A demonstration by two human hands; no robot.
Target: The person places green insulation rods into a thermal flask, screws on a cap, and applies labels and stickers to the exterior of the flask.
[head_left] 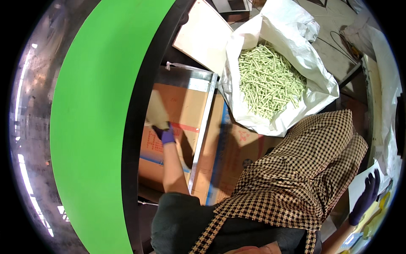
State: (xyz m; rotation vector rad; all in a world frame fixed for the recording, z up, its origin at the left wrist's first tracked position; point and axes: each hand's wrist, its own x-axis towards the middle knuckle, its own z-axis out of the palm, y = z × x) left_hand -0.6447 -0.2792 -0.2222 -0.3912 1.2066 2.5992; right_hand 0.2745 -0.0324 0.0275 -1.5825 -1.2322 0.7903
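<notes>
My left hand [165, 133], in a purple and dark glove, reaches under the edge of the green belt, over the brown cardboard boxes [186, 103]. Its fingers are closed at the lower end of a pale beige, elongated thing [157, 109]. That thing is smeared, so its kind cannot be made out. Far off at the right, my right hand [365, 198] wears a purple glove. Its fingers stretch out and stand somewhat apart, with nothing seen in them. A white paper sheet [356, 188] lies beside that hand.
A white woven sack [292, 21] full of short pale-green sticks [268, 80] stands in front of my checkered apron [292, 178]. The curved green belt [91, 127] with its black edge runs along the left. A metal rail [204, 129] crosses the cardboard. A cream board [203, 36] leans near the sack.
</notes>
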